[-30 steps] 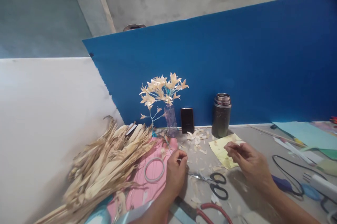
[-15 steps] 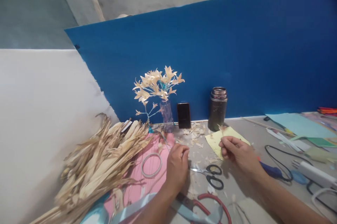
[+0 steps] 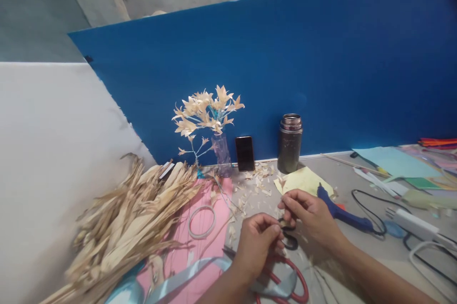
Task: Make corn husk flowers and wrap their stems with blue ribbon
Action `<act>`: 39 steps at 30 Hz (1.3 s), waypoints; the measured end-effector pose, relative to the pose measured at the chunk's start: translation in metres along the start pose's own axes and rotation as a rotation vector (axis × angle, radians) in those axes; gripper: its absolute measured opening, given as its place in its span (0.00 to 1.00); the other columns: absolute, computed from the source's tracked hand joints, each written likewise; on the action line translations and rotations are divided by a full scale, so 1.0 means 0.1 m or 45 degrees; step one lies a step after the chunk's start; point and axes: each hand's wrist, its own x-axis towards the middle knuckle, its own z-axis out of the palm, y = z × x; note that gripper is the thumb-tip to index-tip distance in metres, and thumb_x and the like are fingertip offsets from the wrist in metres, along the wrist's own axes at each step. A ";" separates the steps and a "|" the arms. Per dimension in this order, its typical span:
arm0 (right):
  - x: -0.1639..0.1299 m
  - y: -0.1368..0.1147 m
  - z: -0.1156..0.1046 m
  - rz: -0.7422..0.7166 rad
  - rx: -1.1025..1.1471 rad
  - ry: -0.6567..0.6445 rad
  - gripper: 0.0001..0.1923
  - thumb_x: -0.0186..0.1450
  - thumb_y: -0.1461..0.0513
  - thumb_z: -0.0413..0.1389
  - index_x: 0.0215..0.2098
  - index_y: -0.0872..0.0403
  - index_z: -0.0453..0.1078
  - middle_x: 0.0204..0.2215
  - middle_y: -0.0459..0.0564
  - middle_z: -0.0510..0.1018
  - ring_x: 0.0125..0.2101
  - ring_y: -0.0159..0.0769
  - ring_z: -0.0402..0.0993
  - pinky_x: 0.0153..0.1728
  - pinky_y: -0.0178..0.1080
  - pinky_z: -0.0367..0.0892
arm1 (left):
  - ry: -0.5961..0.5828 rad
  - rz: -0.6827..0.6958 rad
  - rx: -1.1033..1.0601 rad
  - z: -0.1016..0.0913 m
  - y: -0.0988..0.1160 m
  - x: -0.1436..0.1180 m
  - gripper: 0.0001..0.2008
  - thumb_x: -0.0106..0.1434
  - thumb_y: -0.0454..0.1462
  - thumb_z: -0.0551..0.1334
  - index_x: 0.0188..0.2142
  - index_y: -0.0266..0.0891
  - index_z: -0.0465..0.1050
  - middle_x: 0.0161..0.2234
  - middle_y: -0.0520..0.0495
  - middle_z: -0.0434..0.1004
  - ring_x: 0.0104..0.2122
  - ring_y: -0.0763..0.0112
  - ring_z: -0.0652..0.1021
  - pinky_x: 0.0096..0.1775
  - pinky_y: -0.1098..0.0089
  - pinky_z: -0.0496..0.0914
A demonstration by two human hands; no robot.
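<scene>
Dried-husk scraps lie about two hands that meet over black-handled scissors on a grey table.

The left hand (image 3: 257,242) is curled, fingertips pinched together on something too small to make out, just above the black scissors (image 3: 288,237). The right hand (image 3: 310,212) faces it, thumb and forefinger closed on a small pale husk piece (image 3: 282,183) that sticks up from the fingers, in front of the yellow paper (image 3: 305,179). The two hands nearly touch. Red-handled pliers (image 3: 285,278) lie below them, a blue glue gun (image 3: 342,216) just right, a tape ring (image 3: 202,221) on pink paper (image 3: 209,242) left, beside the husk pile (image 3: 132,223).
</scene>
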 end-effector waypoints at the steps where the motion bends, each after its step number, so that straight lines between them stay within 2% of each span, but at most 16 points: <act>1: 0.00 0.02 -0.01 -0.011 -0.026 -0.027 0.22 0.63 0.44 0.59 0.28 0.54 0.70 0.18 0.43 0.73 0.19 0.30 0.66 0.23 0.33 0.62 | 0.011 0.009 0.003 0.00 0.00 -0.01 0.22 0.45 0.48 0.75 0.28 0.34 0.73 0.21 0.48 0.76 0.19 0.74 0.74 0.24 0.74 0.67; 5: -0.02 0.08 -0.06 -0.048 -0.185 -0.141 0.22 0.69 0.48 0.51 0.23 0.52 0.63 0.17 0.41 0.68 0.19 0.29 0.63 0.23 0.33 0.60 | 0.026 0.040 -0.029 -0.02 0.00 -0.02 0.22 0.45 0.48 0.75 0.28 0.34 0.73 0.21 0.48 0.76 0.19 0.75 0.74 0.24 0.74 0.67; 9: -0.02 0.06 -0.06 -0.099 -0.332 -0.126 0.26 0.71 0.48 0.46 0.19 0.50 0.58 0.13 0.40 0.64 0.17 0.29 0.61 0.22 0.34 0.59 | 0.034 0.030 -0.099 -0.04 -0.02 -0.01 0.22 0.45 0.48 0.76 0.28 0.34 0.73 0.21 0.49 0.76 0.18 0.75 0.73 0.23 0.74 0.67; 13: 0.01 0.07 -0.03 -0.033 -0.313 -0.082 0.23 0.69 0.49 0.49 0.22 0.52 0.66 0.14 0.41 0.67 0.17 0.29 0.61 0.22 0.33 0.58 | 0.030 0.013 -0.166 -0.07 -0.04 0.00 0.21 0.46 0.46 0.76 0.30 0.34 0.73 0.22 0.49 0.77 0.19 0.74 0.74 0.24 0.74 0.67; 15: 0.03 0.09 -0.01 0.017 -0.283 -0.075 0.18 0.66 0.52 0.53 0.25 0.54 0.71 0.15 0.42 0.69 0.17 0.29 0.62 0.21 0.33 0.58 | 0.011 0.021 -0.224 -0.09 -0.05 0.01 0.20 0.48 0.45 0.76 0.31 0.35 0.73 0.23 0.49 0.77 0.20 0.74 0.74 0.25 0.74 0.67; 18: 0.06 0.13 0.00 0.083 -0.260 -0.082 0.13 0.61 0.55 0.57 0.26 0.56 0.74 0.19 0.44 0.75 0.18 0.29 0.64 0.21 0.33 0.57 | -0.003 0.091 -0.282 -0.12 -0.07 0.04 0.18 0.49 0.44 0.76 0.29 0.35 0.74 0.24 0.49 0.77 0.24 0.74 0.75 0.29 0.73 0.67; 21: 0.06 0.14 -0.01 0.106 -0.309 -0.092 0.11 0.58 0.58 0.59 0.22 0.56 0.73 0.19 0.46 0.74 0.20 0.31 0.65 0.22 0.34 0.58 | 0.052 0.141 -0.249 -0.14 -0.10 0.07 0.18 0.48 0.44 0.76 0.27 0.34 0.75 0.24 0.50 0.75 0.24 0.77 0.72 0.30 0.74 0.65; 25: 0.03 0.14 -0.02 -0.001 -0.366 -0.125 0.12 0.59 0.58 0.58 0.20 0.55 0.70 0.18 0.46 0.73 0.21 0.33 0.66 0.24 0.35 0.59 | 0.110 0.143 -0.241 -0.14 -0.11 0.07 0.19 0.47 0.46 0.77 0.28 0.35 0.76 0.23 0.53 0.71 0.23 0.78 0.69 0.29 0.75 0.62; 30: 0.02 0.20 -0.01 -0.016 -0.361 -0.172 0.20 0.67 0.50 0.51 0.24 0.54 0.70 0.16 0.42 0.68 0.18 0.31 0.62 0.23 0.35 0.57 | 0.039 0.104 -0.310 -0.12 -0.08 0.05 0.20 0.45 0.47 0.77 0.29 0.35 0.76 0.20 0.52 0.71 0.21 0.78 0.68 0.27 0.74 0.61; 33: 0.03 0.22 0.00 0.011 -0.416 -0.168 0.18 0.66 0.50 0.52 0.27 0.54 0.72 0.18 0.43 0.70 0.19 0.31 0.63 0.23 0.35 0.57 | 0.002 0.103 -0.329 -0.11 -0.07 0.05 0.20 0.46 0.47 0.77 0.29 0.35 0.76 0.21 0.51 0.73 0.22 0.76 0.70 0.27 0.74 0.63; 36: 0.02 0.21 0.00 -0.024 -0.465 -0.163 0.15 0.62 0.53 0.55 0.25 0.54 0.71 0.21 0.45 0.73 0.21 0.33 0.65 0.24 0.35 0.59 | -0.006 0.134 -0.324 -0.12 -0.08 0.06 0.20 0.45 0.47 0.77 0.28 0.35 0.75 0.22 0.50 0.73 0.23 0.75 0.71 0.26 0.74 0.64; 39: -0.01 0.20 0.00 -0.118 -0.554 -0.158 0.17 0.63 0.53 0.54 0.21 0.52 0.65 0.17 0.43 0.68 0.22 0.34 0.63 0.25 0.36 0.58 | 0.007 0.131 -0.311 -0.12 -0.09 0.06 0.21 0.45 0.47 0.77 0.28 0.35 0.75 0.21 0.51 0.72 0.22 0.76 0.71 0.26 0.75 0.63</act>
